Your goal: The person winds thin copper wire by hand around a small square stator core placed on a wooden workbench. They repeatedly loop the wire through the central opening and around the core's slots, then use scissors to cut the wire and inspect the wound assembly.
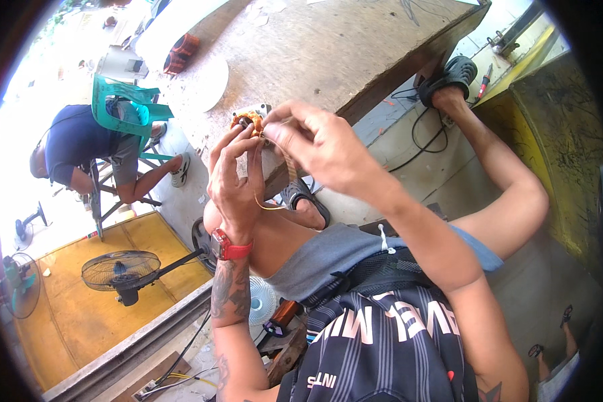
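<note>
A small motor coil (246, 120) with orange-copper windings, a dark centre and a pale metal edge lies at the wooden table's near corner. My left hand (233, 175), below a red wristwatch, is closed around its near side, fingertips on the windings. Against the coil's right side, my right hand (315, 137) is closed in a pinch on a thin light strand, which looks like thread or fine wire. A yellow wire (264, 206) hangs in a curve beside my left hand. My fingers hide part of the coil.
The worn wooden table (328, 53) stretches away, carrying a white disc (214, 84) and a red-black object (181, 53). At left, another person (84, 144) bends beside a teal chair (124, 110). A standing fan (120, 271) is nearer. Black cable (419, 137) and a screwdriver (485, 82) lie right.
</note>
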The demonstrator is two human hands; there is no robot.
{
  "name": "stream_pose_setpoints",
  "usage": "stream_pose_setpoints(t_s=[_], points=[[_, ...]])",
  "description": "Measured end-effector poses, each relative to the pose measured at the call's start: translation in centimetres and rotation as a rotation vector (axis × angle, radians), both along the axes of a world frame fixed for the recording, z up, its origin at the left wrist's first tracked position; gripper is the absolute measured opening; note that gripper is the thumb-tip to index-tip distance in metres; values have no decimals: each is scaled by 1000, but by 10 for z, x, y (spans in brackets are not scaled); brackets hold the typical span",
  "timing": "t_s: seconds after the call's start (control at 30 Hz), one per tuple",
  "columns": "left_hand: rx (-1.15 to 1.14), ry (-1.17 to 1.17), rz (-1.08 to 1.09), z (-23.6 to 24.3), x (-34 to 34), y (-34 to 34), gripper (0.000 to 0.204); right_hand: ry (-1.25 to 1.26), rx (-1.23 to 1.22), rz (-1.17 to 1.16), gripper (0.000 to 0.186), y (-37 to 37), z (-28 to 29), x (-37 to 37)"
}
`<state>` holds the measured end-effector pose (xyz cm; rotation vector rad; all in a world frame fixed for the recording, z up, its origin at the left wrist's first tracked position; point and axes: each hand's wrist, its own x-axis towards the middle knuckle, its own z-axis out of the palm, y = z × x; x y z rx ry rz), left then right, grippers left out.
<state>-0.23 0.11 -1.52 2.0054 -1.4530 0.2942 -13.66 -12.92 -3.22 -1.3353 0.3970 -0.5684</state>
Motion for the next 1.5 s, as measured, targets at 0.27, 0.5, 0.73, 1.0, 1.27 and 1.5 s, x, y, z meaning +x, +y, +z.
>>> stream_pose_setpoints(t_s=[0.27, 0.5, 0.73, 1.0, 1.27, 1.5], points=[[-41, -79, -36, -3, 4, -1, 21, -174, -787, -251, 31, -14, -1, 36], [40, -59, -93, 6, 10, -3, 21, -649, 239, -161, 23, -9, -2, -3], [42, -71, -107, 7, 12, -3, 20, -861, 524, 31, 20, -22, 17, -38], [34, -110, -162, 9, 20, -6, 22, 545, -640, 285, 47, -16, 22, -30], [47, -51, -259, 8, 11, -4, 28, -425, 120, 173, 41, -11, 9, -32], [-3, 36, -218, -2, 13, -3, 31, 293, -450, -85, 26, 5, 10, -21]])
